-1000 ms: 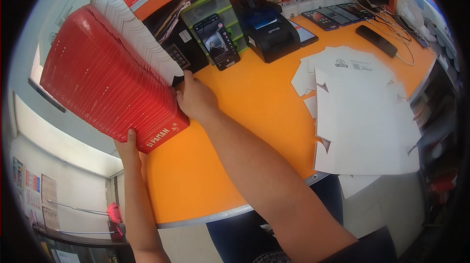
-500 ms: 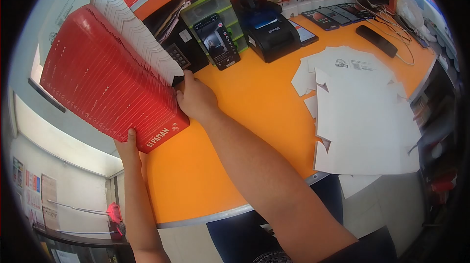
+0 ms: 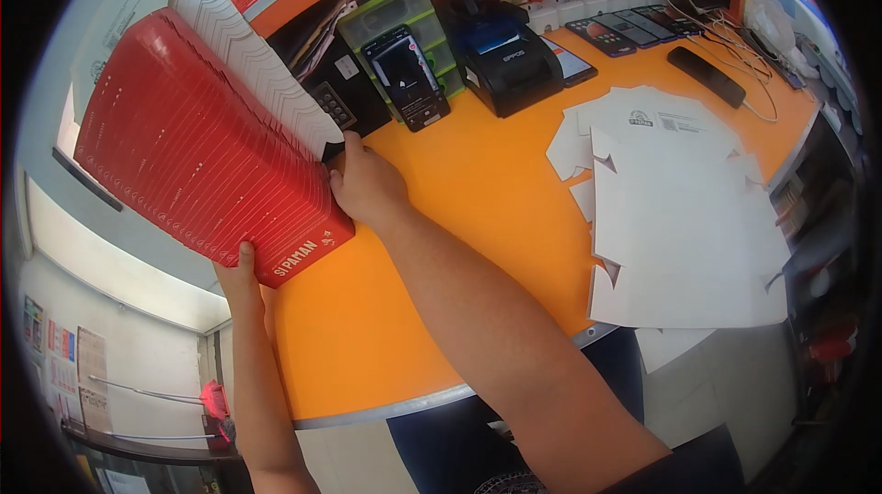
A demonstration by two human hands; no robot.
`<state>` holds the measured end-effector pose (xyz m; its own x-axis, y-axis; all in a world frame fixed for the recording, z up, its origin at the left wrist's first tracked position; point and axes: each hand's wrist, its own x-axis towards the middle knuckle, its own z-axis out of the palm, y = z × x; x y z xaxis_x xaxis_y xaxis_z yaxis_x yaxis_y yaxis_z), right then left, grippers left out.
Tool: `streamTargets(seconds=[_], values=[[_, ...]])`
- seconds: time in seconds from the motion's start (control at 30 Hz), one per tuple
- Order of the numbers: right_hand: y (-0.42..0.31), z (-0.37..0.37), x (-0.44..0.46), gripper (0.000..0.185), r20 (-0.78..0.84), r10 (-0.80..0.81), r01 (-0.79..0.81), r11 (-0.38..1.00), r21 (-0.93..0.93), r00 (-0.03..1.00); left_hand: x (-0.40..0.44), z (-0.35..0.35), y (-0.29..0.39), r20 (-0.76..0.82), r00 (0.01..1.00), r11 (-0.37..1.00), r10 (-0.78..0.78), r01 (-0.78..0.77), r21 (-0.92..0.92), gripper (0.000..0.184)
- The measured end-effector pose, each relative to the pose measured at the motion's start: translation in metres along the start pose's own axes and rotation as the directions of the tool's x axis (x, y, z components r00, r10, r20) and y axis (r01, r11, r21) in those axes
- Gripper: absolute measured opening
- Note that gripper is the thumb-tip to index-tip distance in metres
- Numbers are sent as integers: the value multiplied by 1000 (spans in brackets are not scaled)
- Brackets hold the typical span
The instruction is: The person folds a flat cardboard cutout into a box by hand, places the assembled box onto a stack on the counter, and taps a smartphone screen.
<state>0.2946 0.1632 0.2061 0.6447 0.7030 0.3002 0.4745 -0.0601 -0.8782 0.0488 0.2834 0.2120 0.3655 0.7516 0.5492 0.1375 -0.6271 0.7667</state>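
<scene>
"What do we have in our hands?"

"A tilted stack of nested red SI PAMAN cartons (image 3: 202,140), at the left end of the orange tabletop (image 3: 404,338). The lettering sits at its low end; we cannot tell whether that corner bears on the surface or hangs just over it."

"How are our fingers set?"

"Our left hand (image 3: 241,278) grasps the lower left edge, thumb laid over the red face, the other fingers mostly hidden. Our right hand (image 3: 372,180) grips the opposite side, near the white inner edges, thumb and forefinger pressed against it."

"And how far along are we?"

"Judging by how things lie, the red cartons are shaped and slotted one into another, their edges in close rows. The white die-cut blanks (image 3: 689,227) on our right lie flat and overlapping, notches showing; we would call those unformed. Neither hand touches them."

"Do they match our cartons?"

"One underneath carries a dark printed logo, too small for us to be sure."

"What stands beyond our right hand?"

"A propped smartphone (image 3: 404,80), with the EPPOS receipt printer (image 3: 519,71) just beside it."
</scene>
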Motion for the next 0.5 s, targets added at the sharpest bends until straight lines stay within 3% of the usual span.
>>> streamTargets(seconds=[0.5], values=[[0,-2,0,56,43,13,-13,1000,5,999,-1,2,2,9,1000,1000,19,-19,-18,91]])
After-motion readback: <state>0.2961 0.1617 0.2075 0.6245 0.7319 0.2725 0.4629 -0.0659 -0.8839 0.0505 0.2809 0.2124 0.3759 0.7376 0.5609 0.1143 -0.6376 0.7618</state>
